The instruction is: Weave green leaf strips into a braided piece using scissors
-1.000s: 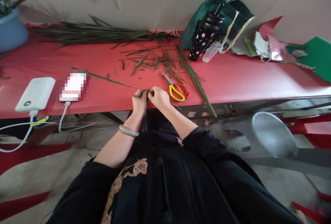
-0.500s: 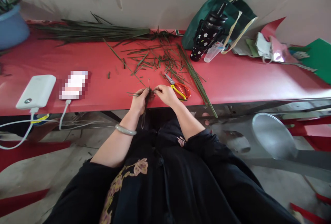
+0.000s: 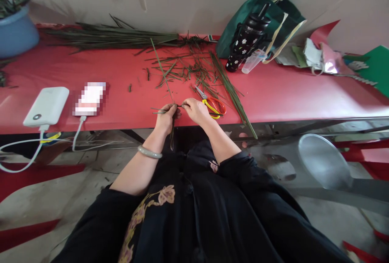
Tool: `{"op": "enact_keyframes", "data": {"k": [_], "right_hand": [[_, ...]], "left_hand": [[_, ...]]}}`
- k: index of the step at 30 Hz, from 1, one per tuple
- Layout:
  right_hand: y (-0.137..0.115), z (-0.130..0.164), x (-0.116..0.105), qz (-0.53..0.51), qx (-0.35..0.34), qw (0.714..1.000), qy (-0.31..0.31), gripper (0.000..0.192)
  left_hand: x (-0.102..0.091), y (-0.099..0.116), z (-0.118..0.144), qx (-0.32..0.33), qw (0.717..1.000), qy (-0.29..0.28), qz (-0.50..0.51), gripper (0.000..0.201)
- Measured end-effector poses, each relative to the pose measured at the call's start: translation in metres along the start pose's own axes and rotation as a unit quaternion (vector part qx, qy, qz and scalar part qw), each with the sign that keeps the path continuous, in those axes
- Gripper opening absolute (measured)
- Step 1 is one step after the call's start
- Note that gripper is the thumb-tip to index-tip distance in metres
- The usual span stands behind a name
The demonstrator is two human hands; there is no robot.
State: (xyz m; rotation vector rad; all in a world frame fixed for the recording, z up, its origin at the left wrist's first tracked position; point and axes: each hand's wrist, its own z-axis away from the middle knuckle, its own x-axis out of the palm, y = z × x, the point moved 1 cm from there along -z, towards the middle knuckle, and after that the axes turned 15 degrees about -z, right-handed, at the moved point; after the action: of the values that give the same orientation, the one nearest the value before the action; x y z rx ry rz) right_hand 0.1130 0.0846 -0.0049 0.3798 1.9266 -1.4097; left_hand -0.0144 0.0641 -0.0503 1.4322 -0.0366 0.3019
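Note:
My left hand (image 3: 165,118) and my right hand (image 3: 196,111) meet at the front edge of the red table (image 3: 288,93). Both pinch thin green leaf strips (image 3: 174,108) crossed between the fingers. One long strip (image 3: 161,70) rises from the hands and points away toward the wall. Another end hangs down below the table edge. A pale bangle (image 3: 148,152) sits on my left wrist. Yellow and orange scissors (image 3: 212,105) lie just right of my right hand.
Cut leaf bits (image 3: 185,68) and a long leaf bundle (image 3: 112,38) lie behind. A power bank (image 3: 46,106) and a phone (image 3: 89,99) with cables are at the left, a blue pot (image 3: 16,32) far left. A black bottle (image 3: 246,44), green bag (image 3: 258,11) and papers (image 3: 319,56) stand right.
The long strip held in my hands has swung from lying leftward on the table to pointing away toward the wall. My hands stay together at the table edge.

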Motion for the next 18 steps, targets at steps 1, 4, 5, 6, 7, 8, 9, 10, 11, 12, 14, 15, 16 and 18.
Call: {"op": "enact_keyframes", "data": {"k": [1, 4, 5, 6, 7, 8, 9, 10, 11, 12, 14, 15, 16, 18], "right_hand": [[0.000, -0.001, 0.000, 0.004, -0.006, 1.000, -0.002, 0.021], [0.000, -0.003, -0.001, 0.012, -0.034, 0.999, 0.000, 0.021], [0.000, -0.003, -0.002, 0.013, -0.043, 0.999, 0.011, 0.021], [0.000, -0.002, -0.002, 0.012, -0.051, 0.998, 0.029, 0.021], [-0.001, -0.002, -0.003, 0.007, -0.059, 0.997, 0.054, 0.022], [-0.002, -0.001, -0.004, -0.002, -0.064, 0.995, 0.082, 0.023], [-0.004, 0.000, -0.004, -0.015, -0.069, 0.992, 0.108, 0.025], [-0.006, 0.000, -0.004, -0.031, -0.074, 0.989, 0.126, 0.026], [-0.009, 0.000, -0.004, -0.048, -0.078, 0.987, 0.135, 0.027], [-0.012, -0.001, -0.003, -0.065, -0.083, 0.986, 0.133, 0.028], [-0.020, -0.007, -0.002, -0.089, -0.086, 0.986, 0.109, 0.029], [-0.025, -0.011, -0.002, -0.095, -0.081, 0.988, 0.093, 0.031], [-0.030, -0.015, -0.002, -0.099, -0.072, 0.989, 0.077, 0.034], [-0.041, -0.023, -0.003, -0.104, -0.050, 0.992, 0.045, 0.041]], "left_hand": [[0.000, 0.001, 0.000, -0.004, 1.000, 0.001, 0.001, 0.023], [-0.001, 0.003, -0.001, -0.011, 1.000, 0.005, 0.009, 0.027], [-0.002, 0.004, -0.001, -0.012, 1.000, 0.004, 0.014, 0.027], [-0.002, 0.005, -0.001, -0.012, 1.000, 0.002, 0.018, 0.027], [-0.002, 0.005, -0.001, -0.013, 1.000, 0.002, 0.024, 0.027], [-0.002, 0.006, 0.000, -0.014, 0.999, 0.003, 0.029, 0.026], [-0.001, 0.006, 0.000, -0.015, 0.999, 0.004, 0.033, 0.026], [-0.001, 0.006, 0.001, -0.013, 0.999, 0.004, 0.034, 0.026], [0.000, 0.006, 0.002, -0.008, 0.999, 0.003, 0.032, 0.026], [0.000, 0.005, 0.003, 0.000, 1.000, -0.001, 0.028, 0.027], [0.002, 0.004, 0.004, 0.027, 0.999, -0.011, 0.015, 0.027], [0.003, 0.002, 0.005, 0.041, 0.999, -0.014, 0.006, 0.026], [0.004, 0.001, 0.005, 0.052, 0.999, -0.014, -0.007, 0.025], [0.005, -0.002, 0.006, 0.059, 0.997, -0.003, -0.044, 0.022]]}}
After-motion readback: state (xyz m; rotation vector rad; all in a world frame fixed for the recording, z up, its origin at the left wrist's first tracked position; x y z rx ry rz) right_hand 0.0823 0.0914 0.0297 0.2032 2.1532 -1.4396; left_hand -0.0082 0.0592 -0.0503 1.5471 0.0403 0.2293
